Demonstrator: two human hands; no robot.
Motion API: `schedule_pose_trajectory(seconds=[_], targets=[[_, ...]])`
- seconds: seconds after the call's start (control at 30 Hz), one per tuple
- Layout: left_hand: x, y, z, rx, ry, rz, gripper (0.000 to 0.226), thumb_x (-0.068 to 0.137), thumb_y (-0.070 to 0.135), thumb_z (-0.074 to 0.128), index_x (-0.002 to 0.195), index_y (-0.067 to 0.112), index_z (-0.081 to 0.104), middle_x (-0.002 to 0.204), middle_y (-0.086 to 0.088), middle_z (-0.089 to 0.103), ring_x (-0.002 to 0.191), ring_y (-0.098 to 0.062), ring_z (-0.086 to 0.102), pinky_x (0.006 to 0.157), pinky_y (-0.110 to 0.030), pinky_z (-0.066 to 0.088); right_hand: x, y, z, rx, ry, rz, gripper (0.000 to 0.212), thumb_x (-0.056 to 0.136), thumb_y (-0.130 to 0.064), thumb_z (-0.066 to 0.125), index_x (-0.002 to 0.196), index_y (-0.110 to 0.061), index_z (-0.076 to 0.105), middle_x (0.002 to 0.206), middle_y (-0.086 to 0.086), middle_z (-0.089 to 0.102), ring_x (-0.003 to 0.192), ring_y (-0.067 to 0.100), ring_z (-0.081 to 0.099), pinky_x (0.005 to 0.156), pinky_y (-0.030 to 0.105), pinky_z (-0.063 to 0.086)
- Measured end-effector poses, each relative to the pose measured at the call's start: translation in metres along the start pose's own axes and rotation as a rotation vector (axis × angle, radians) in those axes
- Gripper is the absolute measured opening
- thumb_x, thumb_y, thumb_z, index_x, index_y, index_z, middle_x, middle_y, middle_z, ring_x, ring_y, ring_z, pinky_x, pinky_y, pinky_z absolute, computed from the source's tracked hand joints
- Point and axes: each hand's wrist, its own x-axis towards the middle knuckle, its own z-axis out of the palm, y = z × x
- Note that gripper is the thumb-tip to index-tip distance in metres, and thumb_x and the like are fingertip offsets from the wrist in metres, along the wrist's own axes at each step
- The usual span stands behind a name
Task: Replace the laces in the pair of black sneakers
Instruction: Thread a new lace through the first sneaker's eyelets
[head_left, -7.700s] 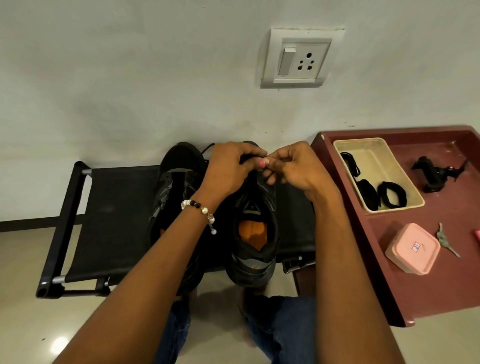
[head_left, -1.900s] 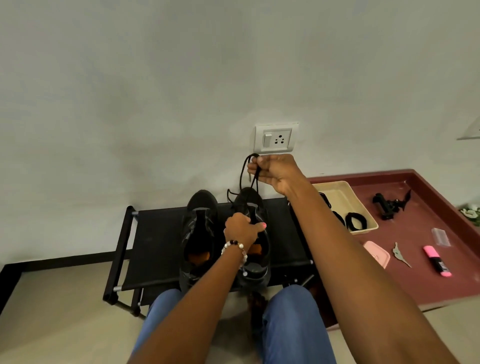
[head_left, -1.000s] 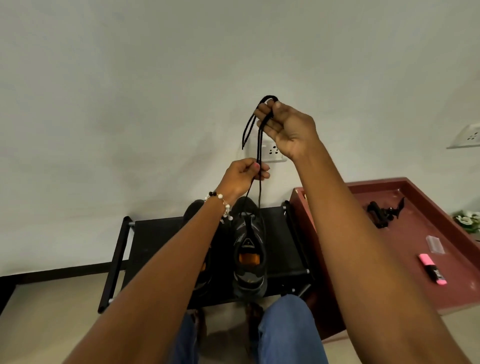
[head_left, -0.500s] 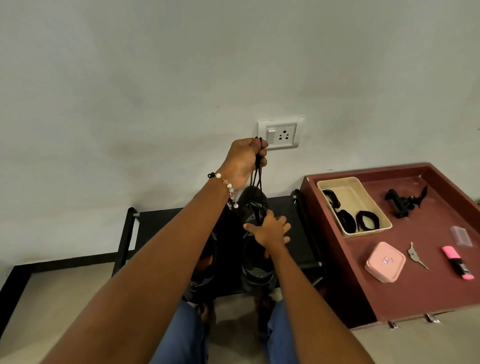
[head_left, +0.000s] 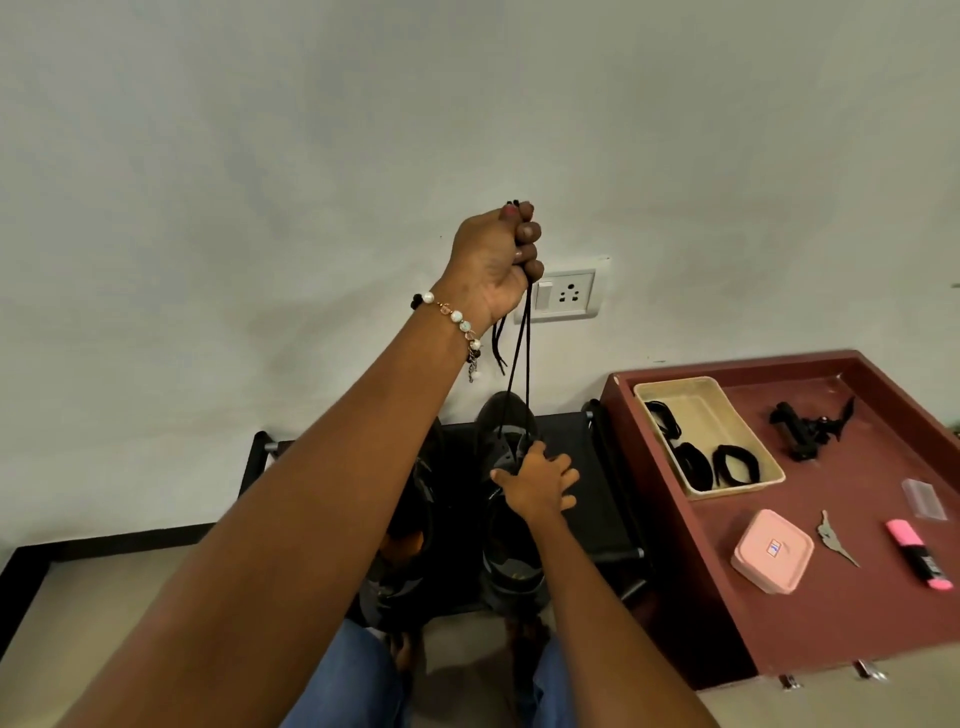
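Lace (head_left: 521, 364) in raised left hand (head_left: 496, 260)

I have one wide-angle head view only, looking forward and down from above the seated person's arms, facing the plain grey wall (head_left: 311, 156). It sits close over the low black fabric bench (head_left: 582, 467) and dark red wooden tray table (head_left: 831, 597) at right.
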Motion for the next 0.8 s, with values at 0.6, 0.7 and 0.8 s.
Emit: schedule_pose_trajectory(seconds=[0.6, 0.7, 0.8], targets=[[0.004, -0.02, -0.064, 0.865, 0.267, 0.144, 0.017, 0.09, 0.019, 0.058, 0.077, 0.007, 0.058, 0.073, -0.003, 0.055, 0.068, -0.017, 0.049, 0.062, -0.029, 0.042, 0.001, -0.034, -0.082, 0.955, 0.029, -0.47, 0.006, 0.091, -0.009, 0.065, 0.095, -0.007, 0.07, 0.073, 0.002, 0.068, 0.067, 0.007, 0.062, 0.072, 0.02, 0.051], [-0.007, -0.055, -0.083, 1.401, 0.298, -0.056, 0.025, 0.092, 0.029, 0.058, 0.082, 0.009, 0.048, 0.09, -0.009, 0.055, 0.085, -0.024, 0.053, 0.071, -0.03, 0.043, 0.005, -0.021, -0.076, 0.956, 0.045, -0.426, 0.009, 0.091, -0.011, 0.066, 0.096, -0.006, 0.072, 0.07, 0.001, 0.064, 0.062, 0.003, 0.057, 0.062, 0.017, 0.047], [-0.016, -0.095, -0.093, 1.632, 0.095, 0.037, 0.041, 0.096, 0.036, 0.054, 0.119, 0.001, 0.055, 0.133, -0.02, 0.05, 0.127, -0.033, 0.043, 0.105, -0.038, 0.034, 0.006, -0.013, -0.073, 0.929, 0.006, -0.47, 0.009, 0.091, -0.01, 0.065, 0.094, -0.004, 0.072, 0.071, 0.002, 0.064, 0.065, 0.005, 0.058, 0.063, 0.019, 0.049]])
